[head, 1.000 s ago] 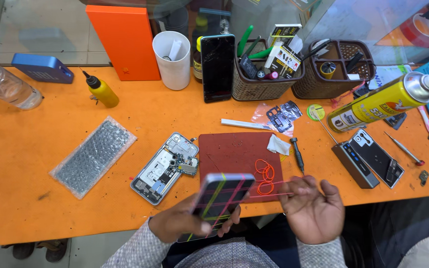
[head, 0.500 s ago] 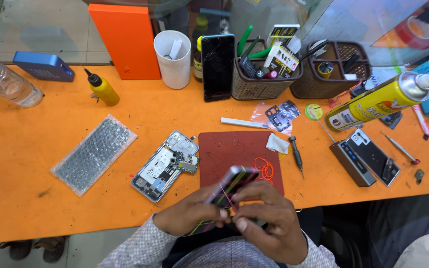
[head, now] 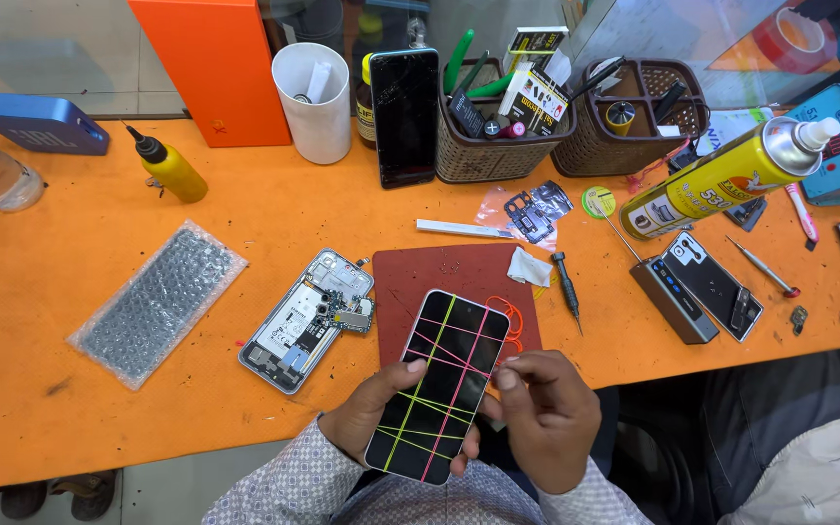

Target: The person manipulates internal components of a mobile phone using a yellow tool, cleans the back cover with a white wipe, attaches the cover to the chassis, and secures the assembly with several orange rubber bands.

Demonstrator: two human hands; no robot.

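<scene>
My left hand (head: 373,420) grips a black phone (head: 437,385) from beneath, screen up, wrapped in several yellow and pink rubber bands. The fingertips of my right hand (head: 546,420) pinch a band at the phone's right edge. The phone hangs over the near edge of a dark red work mat (head: 459,282) on the orange table (head: 99,428). Loose orange rubber bands (head: 511,319) lie on the mat beside the phone. An opened phone body (head: 308,319) with bare circuit parts rests left of the mat.
A screwdriver (head: 567,284), white cloth scrap (head: 530,267) and white pry strip (head: 461,228) lie near the mat. Farther back stand a cracked phone (head: 405,117), white cup (head: 314,89), tool baskets (head: 503,117), yellow spray can (head: 726,178) and yellow bottle (head: 172,167). Bubble wrap (head: 159,301) lies left.
The phone went from edge-on to flat with its screen facing up. My right hand has come off the top of it to its right edge.
</scene>
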